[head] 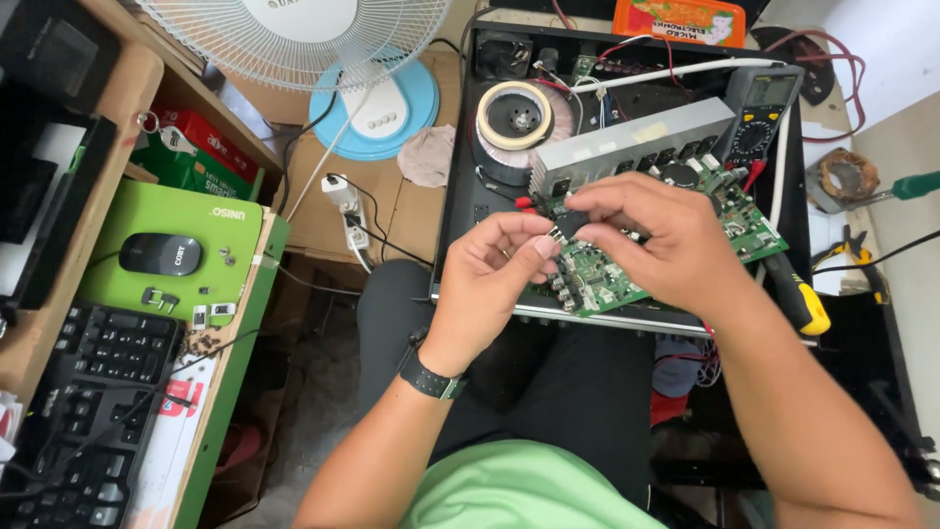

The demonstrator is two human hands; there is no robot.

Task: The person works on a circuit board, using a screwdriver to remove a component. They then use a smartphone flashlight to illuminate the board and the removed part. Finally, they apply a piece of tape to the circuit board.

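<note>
Head view, one frame. Left hand [490,269]: raised over the lap, thumb and forefinger pinched on a small black component [568,223]; a dark watch band circles the wrist. Right hand [654,240]: fingers curled down from above, fingertips closed on the same component from the other side; whether it is soldered to the board or free cannot be told, as the fingers cover most of it. Green circuit board [599,276]: directly beneath both hands, tilted, lying in the open black chassis [455,186] that rests across the knees. In the chassis: round toroidal transformer [516,118] at rear left, grey finned heat sink [636,145] behind the hands. Multimeter [762,116]: at the chassis's right rear corner, leads trailing. Yellow-handled screwdriver [801,299]: just right of the right wrist. At left, a green mouse pad [171,216] carrying a dark mouse [160,254], a black keyboard [98,392] below it. White fan [313,34]: top centre.
</note>
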